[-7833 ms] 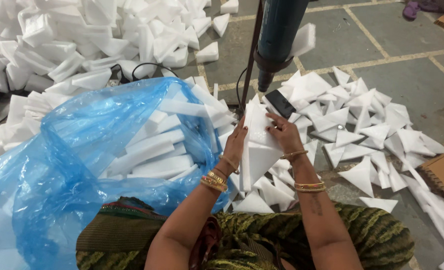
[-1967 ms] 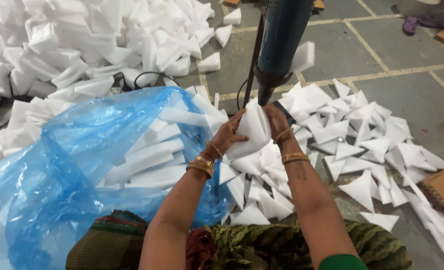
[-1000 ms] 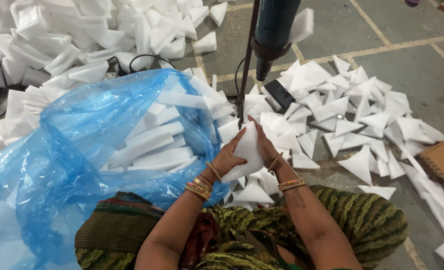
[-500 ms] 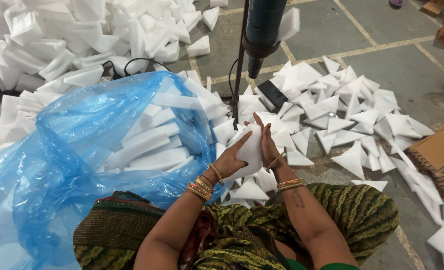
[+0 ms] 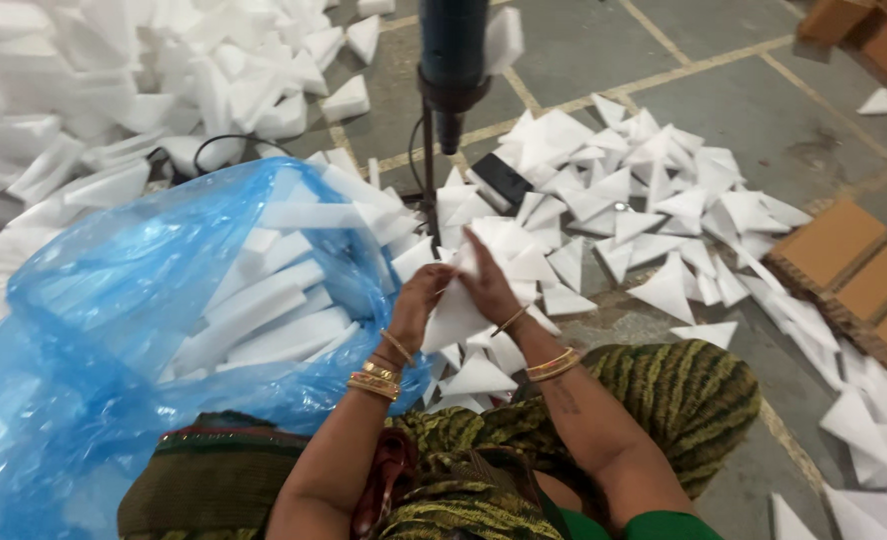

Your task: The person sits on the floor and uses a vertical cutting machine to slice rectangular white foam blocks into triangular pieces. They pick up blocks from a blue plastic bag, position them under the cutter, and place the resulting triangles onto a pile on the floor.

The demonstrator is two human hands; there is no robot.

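both hands meet on one white foam triangle (image 5: 456,315) above the lap: the left hand (image 5: 422,300) pinches its left edge, the right hand (image 5: 486,280) presses flat on its right side. its point aims far, toward the blue tool nozzle (image 5: 451,85); the blue plastic bag (image 5: 114,330) lies left.

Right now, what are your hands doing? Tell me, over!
Left hand and right hand both gripping one white foam piece. Blue plastic bag of foam strips beside left hand. Foam triangles scattered ahead; dark tool on stand above them.
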